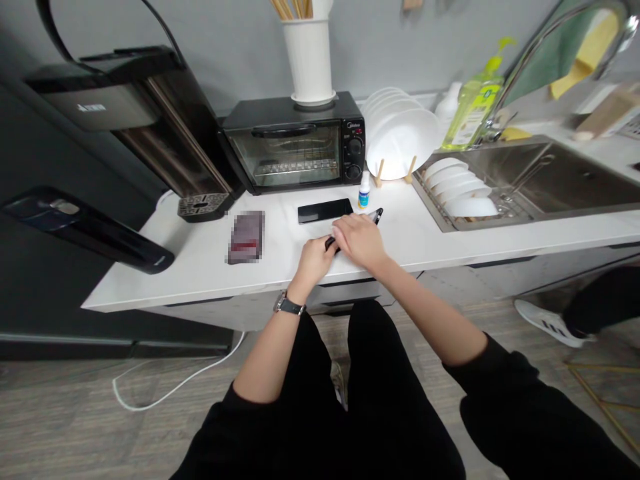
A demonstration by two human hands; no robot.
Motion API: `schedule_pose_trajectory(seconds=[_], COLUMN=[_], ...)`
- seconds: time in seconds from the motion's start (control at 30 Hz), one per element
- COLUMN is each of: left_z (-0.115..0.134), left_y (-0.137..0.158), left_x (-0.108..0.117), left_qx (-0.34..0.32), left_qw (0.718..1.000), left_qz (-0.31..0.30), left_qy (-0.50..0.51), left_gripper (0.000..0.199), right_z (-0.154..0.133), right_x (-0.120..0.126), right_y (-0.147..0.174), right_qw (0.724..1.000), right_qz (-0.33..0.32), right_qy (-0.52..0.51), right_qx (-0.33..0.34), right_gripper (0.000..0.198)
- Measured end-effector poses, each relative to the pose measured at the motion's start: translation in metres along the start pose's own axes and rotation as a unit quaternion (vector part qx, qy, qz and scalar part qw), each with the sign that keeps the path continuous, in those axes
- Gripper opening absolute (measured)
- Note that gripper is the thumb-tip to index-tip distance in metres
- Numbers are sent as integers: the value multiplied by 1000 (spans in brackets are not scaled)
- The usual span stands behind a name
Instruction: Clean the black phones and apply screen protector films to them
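My left hand is closed around the near end of a slim black-edged object, which looks like a phone and is mostly covered by my hands. Over its middle lies my right hand, fingers bent and pressed together; whatever is under them is hidden. Just behind, a black smartphone rests flat on the white counter. A small white spray bottle with a blue label stands upright beyond my right hand.
A pixelated dark item lies to the left. Behind stand a black drinks machine, a toaster oven and racked white plates. At right are a sink with bowls and a green soap bottle. Another person's shoe shows below.
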State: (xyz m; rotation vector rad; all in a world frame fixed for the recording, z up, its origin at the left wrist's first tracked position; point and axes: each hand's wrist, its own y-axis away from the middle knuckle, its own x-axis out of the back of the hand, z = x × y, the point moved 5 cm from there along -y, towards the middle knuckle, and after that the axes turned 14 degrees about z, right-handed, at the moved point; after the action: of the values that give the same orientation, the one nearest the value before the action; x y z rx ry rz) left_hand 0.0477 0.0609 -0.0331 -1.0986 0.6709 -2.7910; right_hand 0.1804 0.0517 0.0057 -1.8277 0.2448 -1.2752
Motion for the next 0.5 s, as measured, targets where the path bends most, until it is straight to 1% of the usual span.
schedule_pose_trajectory(seconds=[0.1,0.17,0.2,0.27,0.33,0.43,0.5], left_z=[2,3,3,3,4,4,6], left_y=[3,3,3,2,1,0,-1], left_x=[2,2,2,2,0,-3,-2], left_qx=[-11,-13,-12,-11,-2,24,25], left_qw=[999,998,998,999,999,998,995], left_qz=[11,14,17,21,22,54,89], left_qy=[43,54,53,44,28,9,27], left_gripper=[31,32,32,29,25,38,44], right_z=[49,62,61,43,11,-42,-63], right_x=[5,5,5,3,-2,-10,-12], right_y=[-1,-2,-3,-4,-3,0,2], right_qw=[997,993,992,991,992,994,995], right_qz=[18,38,53,78,84,61,45], right_qy=[38,45,40,14,-24,-65,-82], right_qx=[-69,-99,-106,-107,-96,-58,-27], right_gripper=[54,55,53,50,47,41,38])
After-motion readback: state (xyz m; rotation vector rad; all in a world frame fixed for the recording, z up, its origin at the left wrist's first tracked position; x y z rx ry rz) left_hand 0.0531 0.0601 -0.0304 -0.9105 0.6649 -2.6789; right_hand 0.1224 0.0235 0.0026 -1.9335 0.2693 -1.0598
